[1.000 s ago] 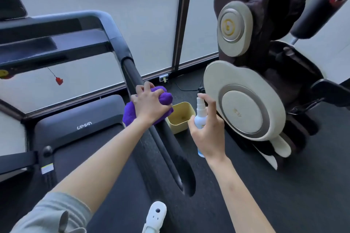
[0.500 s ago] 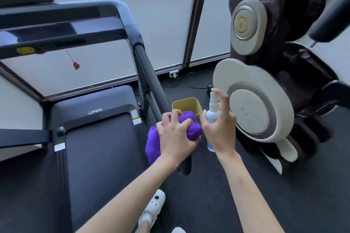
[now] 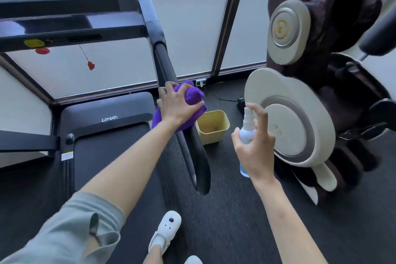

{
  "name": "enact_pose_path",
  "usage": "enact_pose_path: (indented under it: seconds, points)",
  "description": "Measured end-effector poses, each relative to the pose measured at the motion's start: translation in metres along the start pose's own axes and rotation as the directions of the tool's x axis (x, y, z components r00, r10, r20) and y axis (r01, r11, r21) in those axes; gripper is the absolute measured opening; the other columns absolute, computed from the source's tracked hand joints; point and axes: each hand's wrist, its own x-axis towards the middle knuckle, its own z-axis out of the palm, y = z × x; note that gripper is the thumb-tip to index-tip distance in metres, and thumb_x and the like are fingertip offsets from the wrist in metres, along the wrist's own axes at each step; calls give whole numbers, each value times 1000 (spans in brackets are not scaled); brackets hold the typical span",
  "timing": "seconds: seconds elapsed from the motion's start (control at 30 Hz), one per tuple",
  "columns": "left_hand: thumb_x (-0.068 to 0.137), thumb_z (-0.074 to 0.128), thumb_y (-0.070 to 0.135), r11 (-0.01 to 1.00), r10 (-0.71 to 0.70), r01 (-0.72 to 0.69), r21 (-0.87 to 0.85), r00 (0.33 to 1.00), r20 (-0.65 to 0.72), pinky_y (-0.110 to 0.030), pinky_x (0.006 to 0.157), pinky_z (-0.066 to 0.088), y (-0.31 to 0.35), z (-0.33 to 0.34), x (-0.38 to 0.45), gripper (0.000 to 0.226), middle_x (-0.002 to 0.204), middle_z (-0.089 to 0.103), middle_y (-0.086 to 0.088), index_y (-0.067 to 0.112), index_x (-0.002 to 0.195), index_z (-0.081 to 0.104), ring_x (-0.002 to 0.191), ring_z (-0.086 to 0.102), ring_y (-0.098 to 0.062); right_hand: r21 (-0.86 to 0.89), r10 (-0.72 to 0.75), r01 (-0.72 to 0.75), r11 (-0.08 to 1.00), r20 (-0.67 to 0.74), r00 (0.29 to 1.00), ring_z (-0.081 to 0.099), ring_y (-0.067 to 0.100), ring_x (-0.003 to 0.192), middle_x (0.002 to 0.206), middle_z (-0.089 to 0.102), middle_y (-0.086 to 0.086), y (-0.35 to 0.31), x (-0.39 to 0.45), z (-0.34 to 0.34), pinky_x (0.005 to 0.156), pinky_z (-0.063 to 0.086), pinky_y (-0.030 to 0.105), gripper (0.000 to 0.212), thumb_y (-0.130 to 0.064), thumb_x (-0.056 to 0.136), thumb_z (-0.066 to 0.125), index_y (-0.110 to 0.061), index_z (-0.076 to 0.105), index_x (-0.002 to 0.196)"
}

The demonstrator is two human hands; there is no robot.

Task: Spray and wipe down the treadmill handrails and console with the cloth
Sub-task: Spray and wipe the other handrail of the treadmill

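A person's left hand (image 3: 177, 104), at frame centre, grips a purple cloth (image 3: 191, 97) bunched around the treadmill's right handrail (image 3: 165, 64), farther up the rail than half a second earlier. The right hand (image 3: 256, 146), lower right of it, has drawn apart, fingers curled round a spray bottle (image 3: 247, 133) near a yellow bin (image 3: 212, 126).
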Motion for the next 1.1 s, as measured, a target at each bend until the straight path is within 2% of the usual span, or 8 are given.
enact_pose_path:
  seconds: [0.13,0.27,0.37,0.53,0.7,0.9,1.03,1.1]
  points:
    - [68,65,69,982,65,-84,-168,991,-115,-38,93,36,-9,13,-52,50,124,41,1,38,108,61,117,36,-25,49,7,-9,999,41,999,44,12,53,68,45,-14,-7,4,14,54,46,35,58,0,78,64,-31,39,121]
    - [69,68,63,833,13,-29,-553,999,-33,-32,98,40,-30,8,-52,39,119,45,5,45,104,61,113,45,-15,74,4,-9,997,77,997,45,7,56,71,43,-20,-24,22,41,57,41,26,58,-2,78,62,-34,39,120]
    - [72,75,54,578,-229,113,-808,973,-29,-42,98,50,-44,0,-12,36,114,63,-3,37,102,67,105,63,-16,93,-7,0,996,70,998,44,10,56,68,42,-17,-38,42,60,57,44,30,57,-2,80,63,-34,39,121]
    - [44,84,66,42,-595,277,-960,779,198,-52,91,54,-76,-20,69,66,102,74,1,30,96,66,96,70,-24,80,-1,-2,997,34,999,44,16,52,61,43,-11,-52,76,90,52,47,34,57,0,80,64,-34,40,120]
    - [71,80,53,-139,-482,448,-883,749,456,-40,79,57,-78,-11,136,60,96,68,-4,16,114,60,78,65,-22,55,15,-15,998,9,1000,50,13,62,72,49,-16,-51,109,115,53,43,19,59,1,80,66,-33,41,121]
    - [36,88,71,-211,-371,636,-742,651,663,-63,91,48,-104,49,191,108,126,64,-15,20,128,60,110,64,-40,-10,36,-36,999,-13,999,47,9,55,70,45,-21,-41,127,131,52,36,11,61,3,78,67,-30,41,122]
    - [68,76,66,-280,-93,609,-742,752,653,-47,70,51,-83,16,183,66,78,62,-17,6,94,68,65,61,-34,-10,39,-39,999,-22,999,47,11,59,84,50,-22,-40,131,133,52,39,14,61,3,79,66,-32,40,122]
    - [78,68,59,-312,55,623,-717,766,641,-38,67,50,-81,12,176,48,70,59,-12,11,81,63,61,57,-29,2,37,-36,999,-33,999,47,11,56,75,50,-21,-41,131,132,52,40,16,61,3,79,66,-32,40,122]
